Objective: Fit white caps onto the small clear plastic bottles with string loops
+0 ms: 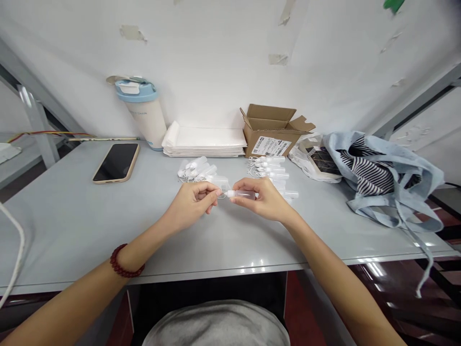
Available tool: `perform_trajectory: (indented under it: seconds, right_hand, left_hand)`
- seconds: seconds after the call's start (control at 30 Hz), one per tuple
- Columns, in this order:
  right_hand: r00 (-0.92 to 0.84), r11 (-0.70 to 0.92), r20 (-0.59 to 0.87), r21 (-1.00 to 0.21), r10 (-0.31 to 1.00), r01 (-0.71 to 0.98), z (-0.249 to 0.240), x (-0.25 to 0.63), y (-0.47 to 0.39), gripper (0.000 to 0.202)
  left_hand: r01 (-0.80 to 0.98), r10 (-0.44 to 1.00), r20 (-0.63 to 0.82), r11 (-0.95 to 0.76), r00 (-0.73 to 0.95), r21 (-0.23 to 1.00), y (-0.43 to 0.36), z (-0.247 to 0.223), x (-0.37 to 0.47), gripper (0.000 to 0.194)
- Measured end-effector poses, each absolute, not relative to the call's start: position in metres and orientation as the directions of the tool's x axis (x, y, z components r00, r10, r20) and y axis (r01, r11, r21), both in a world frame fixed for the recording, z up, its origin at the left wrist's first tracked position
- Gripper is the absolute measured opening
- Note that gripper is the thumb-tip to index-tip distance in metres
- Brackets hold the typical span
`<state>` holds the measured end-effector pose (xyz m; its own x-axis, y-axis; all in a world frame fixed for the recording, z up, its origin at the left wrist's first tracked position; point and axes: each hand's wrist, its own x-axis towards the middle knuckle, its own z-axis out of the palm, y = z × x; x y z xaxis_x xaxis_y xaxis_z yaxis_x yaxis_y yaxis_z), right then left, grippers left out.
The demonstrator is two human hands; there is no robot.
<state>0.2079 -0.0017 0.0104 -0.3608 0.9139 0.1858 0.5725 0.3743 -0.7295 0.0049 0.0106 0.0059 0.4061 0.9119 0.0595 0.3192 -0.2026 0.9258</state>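
My right hand (261,197) pinches a small clear bottle (245,194) with a white cap, held sideways with the cap pointing left. Close to that cap, the thumb and fingertips of my left hand (192,202) are pressed together; a thin white loop shows beside them, and what they grip is too small to make out. Behind my left hand lies a pile of similar bottles (198,168) with white strings. A second group of bottles (272,170) lies in a stack behind my right hand.
On the grey table (223,245) are a phone (116,162), a tumbler (144,115), stacked white envelopes (209,140), an open cardboard box (272,137), a plastic bag (313,161) and a blue cloth bag (389,178). A white cable (19,245) hangs at the left edge.
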Motion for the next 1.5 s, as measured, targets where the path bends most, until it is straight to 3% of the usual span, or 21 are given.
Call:
perform_trajectory:
  seconds: [0.77,1.33,1.5]
  right_hand:
    - [-0.352,0.406,0.232,-0.706,0.907,0.58,0.009,0.208,-0.002,0.021]
    - [-0.413,0.558,0.376,-0.554,0.83,0.618,-0.002,0.203,-0.004,0.017]
    - [-0.394,0.546,0.378,-0.576,0.838,0.609,-0.002,0.203,-0.004,0.018]
  left_hand:
    - [0.308,0.89,0.073,-0.231,0.449,0.923,0.016,0.002,0.002,0.025]
    - [0.277,0.876,-0.003,-0.149,0.482,0.949,0.016,-0.003,0.0,0.024]
    - [0.261,0.876,0.02,-0.165,0.482,0.951,0.016,-0.003,0.0,0.026]
